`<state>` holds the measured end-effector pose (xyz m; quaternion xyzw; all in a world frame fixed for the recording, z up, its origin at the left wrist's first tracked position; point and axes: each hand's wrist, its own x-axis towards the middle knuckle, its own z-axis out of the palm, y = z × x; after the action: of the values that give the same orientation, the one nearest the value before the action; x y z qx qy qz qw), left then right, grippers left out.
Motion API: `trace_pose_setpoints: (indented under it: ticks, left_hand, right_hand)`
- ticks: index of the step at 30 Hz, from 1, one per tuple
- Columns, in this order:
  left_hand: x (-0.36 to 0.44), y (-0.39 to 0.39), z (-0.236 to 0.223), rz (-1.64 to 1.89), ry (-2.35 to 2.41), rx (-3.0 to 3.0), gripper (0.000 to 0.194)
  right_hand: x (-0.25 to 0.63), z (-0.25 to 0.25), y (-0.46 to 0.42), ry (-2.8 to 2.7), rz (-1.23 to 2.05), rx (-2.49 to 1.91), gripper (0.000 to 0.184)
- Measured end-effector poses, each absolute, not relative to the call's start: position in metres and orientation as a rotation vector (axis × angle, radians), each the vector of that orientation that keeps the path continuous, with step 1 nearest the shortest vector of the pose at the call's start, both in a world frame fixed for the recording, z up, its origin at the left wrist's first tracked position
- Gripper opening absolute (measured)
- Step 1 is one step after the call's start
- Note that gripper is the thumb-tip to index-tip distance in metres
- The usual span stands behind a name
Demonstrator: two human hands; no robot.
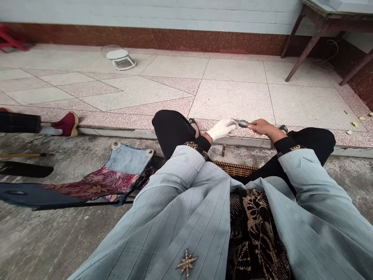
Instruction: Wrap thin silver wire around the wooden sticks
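The tool (241,123) is short and slim, greyish, with silvery wire (243,123) wound in tight turns around its middle. It lies crosswise between the two hands, its left end slightly farther away, seen against the pale tiles (230,99). The right grip (261,127) holds one end; the left grip (223,129), gloved, meets the other, partly hiding its shape.

The tool (243,123) is located between left hand (222,129) and right hand (262,126); beyond, a stool (119,55) is placed left, a table (322,24) right.
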<state>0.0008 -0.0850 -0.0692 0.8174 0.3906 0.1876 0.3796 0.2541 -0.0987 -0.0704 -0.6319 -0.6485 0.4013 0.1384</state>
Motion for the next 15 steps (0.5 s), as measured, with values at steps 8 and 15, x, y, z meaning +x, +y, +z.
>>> trace_pose_setpoints:
  ticks: [8,15]
  left_hand:
    - [0.006,-0.088,-0.077,0.377,1.031,1.944,0.021]
    - [-0.013,-0.076,-0.061,0.419,1.088,1.985,0.02]
  right_hand:
    - [0.246,-0.054,-0.107,-1.347,1.556,-1.312,0.03]
    - [0.251,-0.048,-0.114,-1.531,1.77,-0.976,0.04]
